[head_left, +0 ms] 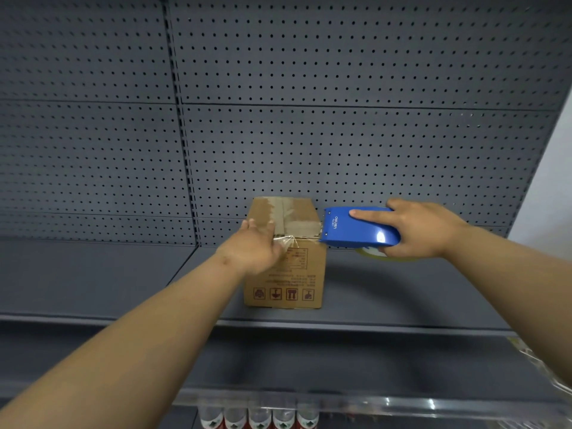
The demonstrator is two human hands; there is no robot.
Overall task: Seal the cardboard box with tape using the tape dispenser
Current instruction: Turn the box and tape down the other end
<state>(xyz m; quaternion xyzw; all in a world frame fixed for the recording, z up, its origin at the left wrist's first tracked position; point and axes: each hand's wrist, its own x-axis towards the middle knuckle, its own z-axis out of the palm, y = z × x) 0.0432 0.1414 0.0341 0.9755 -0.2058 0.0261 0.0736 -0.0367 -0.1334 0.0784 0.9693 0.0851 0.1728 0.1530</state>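
Cardboard box [286, 267] sits just below the middle of the frame on a grey shelf [387, 289], close to the pegboard wall [340, 119] behind it; its flaps look closed, and clear tape [288, 218] already lies in bands over the top, so you seem well into the sealing rather than at its start; a crinkled end of tape hangs over the near top edge onto the front face, not yet flat.

Your left hand [255, 247] is open, palm and fingers spread on the near left part of the box top and over that edge, touching the loose end; it grips nothing, and reads as pressing or steadying. Your right hand [424, 229] is closed around the blue tape dispenser [360, 227], forefinger laid along its top; the dispenser sits right of centre, its front end at the right top edge of the box, touching or nearly so, you cannot tell which; part of the tape roll shows beneath it.

What is left, as a judgement: whether the strip at the right edge is cut free cannot be told, so it may need tearing off; then rub the crinkled end flat on the front. Bottles [260, 418] show at the bottom edge of the frame, on the level below.
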